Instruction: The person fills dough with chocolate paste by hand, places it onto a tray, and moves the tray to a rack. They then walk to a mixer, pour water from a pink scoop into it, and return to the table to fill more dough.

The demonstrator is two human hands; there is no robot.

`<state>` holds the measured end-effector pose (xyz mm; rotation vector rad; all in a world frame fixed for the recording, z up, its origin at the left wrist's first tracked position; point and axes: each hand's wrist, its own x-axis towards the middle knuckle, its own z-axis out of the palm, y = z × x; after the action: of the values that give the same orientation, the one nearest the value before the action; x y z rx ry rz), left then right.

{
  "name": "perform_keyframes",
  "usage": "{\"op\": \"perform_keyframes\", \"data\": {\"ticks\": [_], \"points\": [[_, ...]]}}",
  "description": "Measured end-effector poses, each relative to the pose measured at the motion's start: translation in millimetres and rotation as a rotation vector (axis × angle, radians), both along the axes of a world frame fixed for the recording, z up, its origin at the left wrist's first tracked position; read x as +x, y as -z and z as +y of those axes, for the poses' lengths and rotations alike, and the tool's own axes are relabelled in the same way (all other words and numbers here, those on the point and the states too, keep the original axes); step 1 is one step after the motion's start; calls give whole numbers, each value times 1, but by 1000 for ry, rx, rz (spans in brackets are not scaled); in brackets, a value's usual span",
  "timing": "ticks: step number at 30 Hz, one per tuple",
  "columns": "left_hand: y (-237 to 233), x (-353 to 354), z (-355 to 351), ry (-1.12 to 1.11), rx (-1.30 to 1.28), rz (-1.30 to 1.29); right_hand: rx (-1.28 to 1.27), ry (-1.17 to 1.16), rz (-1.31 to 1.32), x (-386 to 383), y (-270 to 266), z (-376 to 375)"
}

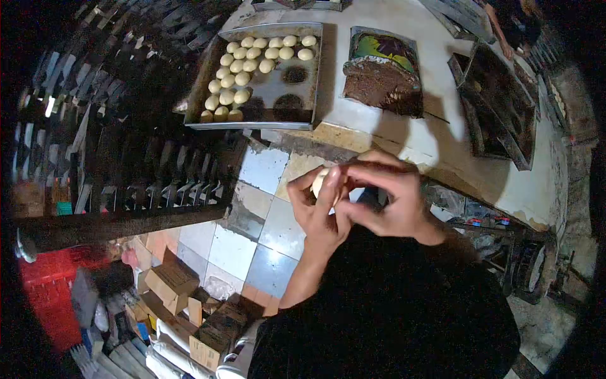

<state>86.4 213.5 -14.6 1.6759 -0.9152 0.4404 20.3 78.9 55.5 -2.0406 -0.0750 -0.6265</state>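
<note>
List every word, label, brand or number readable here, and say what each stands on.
No text can be read.
The colourful wrapper in the filling tray: any print is too blurred to read.
The cardboard boxes at lower left: no legible marking.
The red and blue items at right: too small to read.
The dough ball between left hand and right hand: unmarked.
</note>
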Motion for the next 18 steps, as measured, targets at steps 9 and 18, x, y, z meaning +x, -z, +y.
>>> {"op": "perform_keyframes", "data": {"ticks": [9,18], "points": [[-14,-18,-33,667,-703,907,-3,198,-40,-21,-18,-25],[-35,-52,-197,338,-458,404,-18,279,-209,-76,-12,-139]]}}
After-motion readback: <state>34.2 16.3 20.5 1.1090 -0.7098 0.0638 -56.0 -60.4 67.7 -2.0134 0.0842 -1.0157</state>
